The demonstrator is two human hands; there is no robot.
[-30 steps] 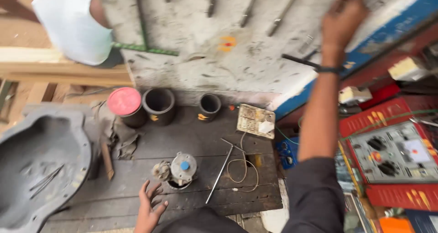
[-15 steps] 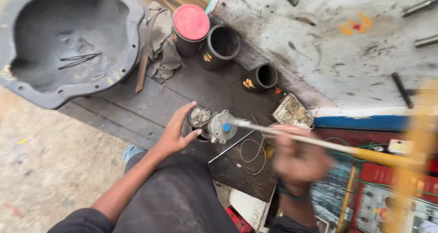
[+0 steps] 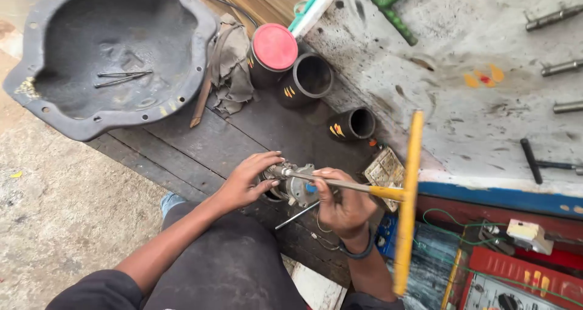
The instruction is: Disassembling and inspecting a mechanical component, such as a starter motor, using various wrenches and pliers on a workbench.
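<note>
Grip of right hand [image 3: 343,210] round T-handle wrench [image 3: 388,194], tip hidden w/in metal part [image 3: 296,185]

A rough repair workshop: a grimy dark wooden desk [image 3: 200,146] with a large cast metal housing [image 3: 109,55] at upper left, black tins [image 3: 313,79], an oily rag [image 3: 234,67], and metal tools [image 3: 549,18] on the stained wall at upper right.

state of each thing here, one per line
left hand: gripping the small metal part
right hand: closed on the T-handle wrench, its tip on the part
red-lidded can: lid on, upright
open can: no lid, upright
small can: on its side
metal cover: hollow up, thin rods inside
</note>
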